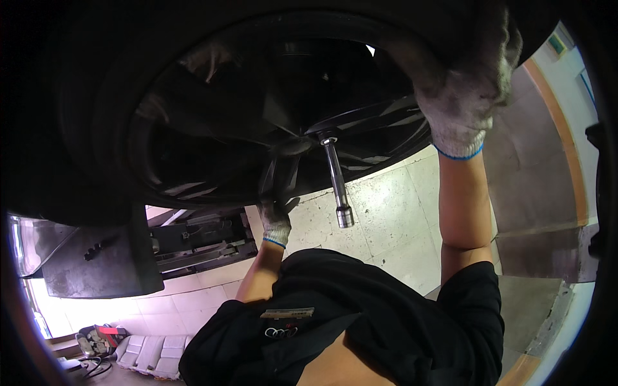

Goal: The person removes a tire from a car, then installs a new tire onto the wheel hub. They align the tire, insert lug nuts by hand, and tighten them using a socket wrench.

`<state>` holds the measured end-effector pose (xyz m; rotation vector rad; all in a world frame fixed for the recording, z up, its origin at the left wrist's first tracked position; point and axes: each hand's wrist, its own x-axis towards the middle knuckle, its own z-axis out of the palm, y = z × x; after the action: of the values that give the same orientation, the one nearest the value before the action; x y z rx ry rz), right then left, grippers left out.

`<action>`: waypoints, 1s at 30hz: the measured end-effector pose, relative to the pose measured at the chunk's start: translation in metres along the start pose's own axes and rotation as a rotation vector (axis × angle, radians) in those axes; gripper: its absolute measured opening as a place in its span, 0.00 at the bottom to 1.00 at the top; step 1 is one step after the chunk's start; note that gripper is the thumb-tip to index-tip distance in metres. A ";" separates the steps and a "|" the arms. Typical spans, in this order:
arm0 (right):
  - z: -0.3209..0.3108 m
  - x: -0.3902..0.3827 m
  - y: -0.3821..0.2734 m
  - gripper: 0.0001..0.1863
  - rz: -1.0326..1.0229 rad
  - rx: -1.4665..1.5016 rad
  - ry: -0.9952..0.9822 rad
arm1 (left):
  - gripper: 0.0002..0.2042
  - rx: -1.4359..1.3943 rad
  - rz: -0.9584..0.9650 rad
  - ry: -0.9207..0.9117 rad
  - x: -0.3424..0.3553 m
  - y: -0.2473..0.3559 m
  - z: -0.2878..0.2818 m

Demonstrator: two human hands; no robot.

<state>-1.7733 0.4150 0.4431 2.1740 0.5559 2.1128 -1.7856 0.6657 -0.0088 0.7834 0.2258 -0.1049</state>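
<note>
A black multi-spoke wheel with its tire fills the upper view. My right hand, in a grey-white knit glove, grips the tire at upper right. Lower down, my gloved left hand holds the wheel's bottom edge, its fingertips dim in shadow. A chrome extension bar with a wider socket at its free end sticks out from near the hub, between my hands, touched by neither.
A dark panel hangs at left, beside black metal machinery. Pale floor tiles lie below. Grey seat cushions and a bag of objects sit at lower left. A wall stands at far right.
</note>
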 end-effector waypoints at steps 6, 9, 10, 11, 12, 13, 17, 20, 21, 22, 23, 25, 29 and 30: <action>0.002 -0.010 0.008 0.54 0.030 0.008 -0.041 | 0.39 0.017 -0.060 -0.039 0.013 -0.016 -0.024; -0.001 -0.011 0.006 0.51 0.047 0.013 -0.061 | 0.40 -0.007 -0.026 -0.113 0.017 -0.016 -0.025; 0.000 -0.010 0.008 0.50 0.054 0.010 -0.069 | 0.40 -0.006 -0.016 -0.096 0.017 -0.016 -0.022; 0.001 -0.010 0.008 0.49 0.059 0.007 -0.075 | 0.40 -0.002 -0.005 -0.088 0.016 -0.014 -0.018; 0.003 -0.010 0.010 0.48 0.068 0.003 -0.086 | 0.40 0.000 0.004 -0.078 0.014 -0.012 -0.014; 0.005 -0.011 0.011 0.47 0.081 -0.001 -0.098 | 0.40 0.004 0.007 -0.074 0.011 -0.010 -0.009; -0.011 -0.015 -0.001 0.43 0.199 0.036 -0.169 | 0.40 0.016 0.009 -0.063 0.005 -0.006 0.003; -0.059 -0.034 -0.052 0.40 0.391 0.212 -0.257 | 0.40 0.024 0.005 -0.069 0.011 -0.007 0.003; -0.075 -0.043 -0.078 0.39 0.486 0.271 -0.304 | 0.40 0.026 0.014 -0.124 0.014 -0.007 0.003; -0.087 -0.055 -0.102 0.38 0.606 0.290 -0.347 | 0.40 0.018 -0.035 -0.104 0.015 -0.007 0.002; -0.094 -0.069 -0.125 0.37 0.669 0.338 -0.499 | 0.40 -0.001 -0.091 -0.127 0.019 -0.006 0.002; -0.092 -0.095 -0.159 0.35 0.753 0.405 -0.732 | 0.41 0.035 -0.137 -0.128 0.016 0.001 0.001; -0.078 -0.102 -0.174 0.28 0.692 0.070 -0.847 | 0.41 -0.026 -0.125 -0.175 0.001 0.012 0.010; -0.078 -0.096 -0.172 0.26 0.685 0.020 -0.907 | 0.41 -0.037 -0.115 -0.164 -0.002 0.013 0.013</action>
<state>-1.8863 0.5311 0.3066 3.2422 -0.2835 0.9672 -1.7828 0.6653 0.0092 0.7206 0.1168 -0.2717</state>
